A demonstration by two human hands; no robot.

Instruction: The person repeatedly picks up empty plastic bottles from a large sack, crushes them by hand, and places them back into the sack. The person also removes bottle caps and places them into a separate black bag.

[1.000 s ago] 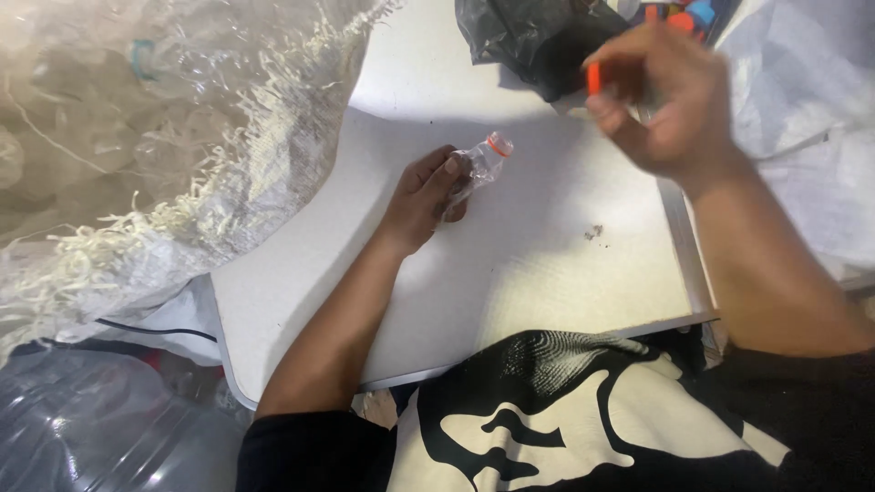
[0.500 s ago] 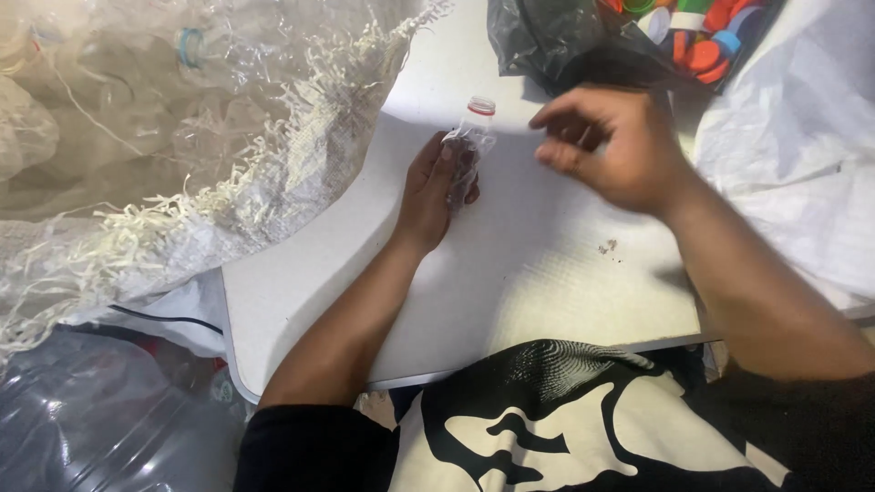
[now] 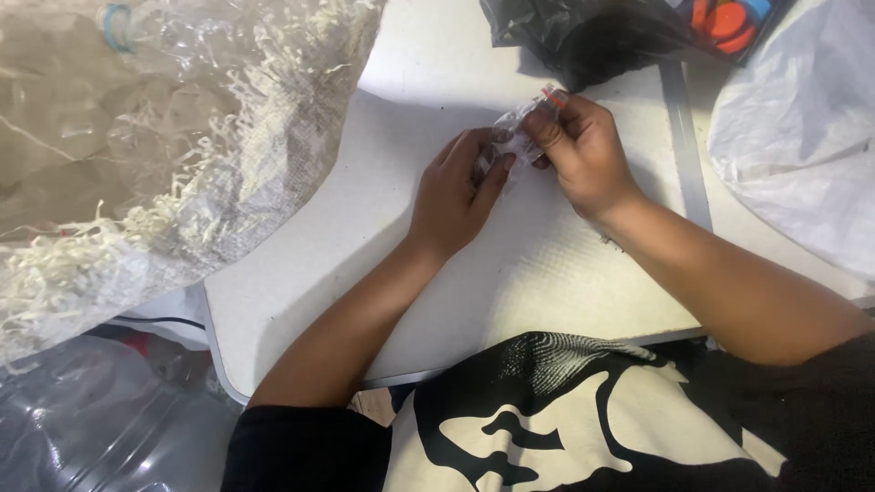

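Pinching a small crumpled clear bottle (image 3: 515, 137), left hand (image 3: 456, 196) and right hand (image 3: 583, 150) meet, grips closed.

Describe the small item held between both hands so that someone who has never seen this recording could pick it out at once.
Start at the white table; above its middle the left hand and right hand meet. Pinched between them is a small crushed clear plastic bottle with a red cap at its upper end. It is far smaller than the clear bottles in the frayed woven sack at the left.

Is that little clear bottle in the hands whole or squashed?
Squashed: the small clear bottle looks crumpled and creased between the left hand and right hand.
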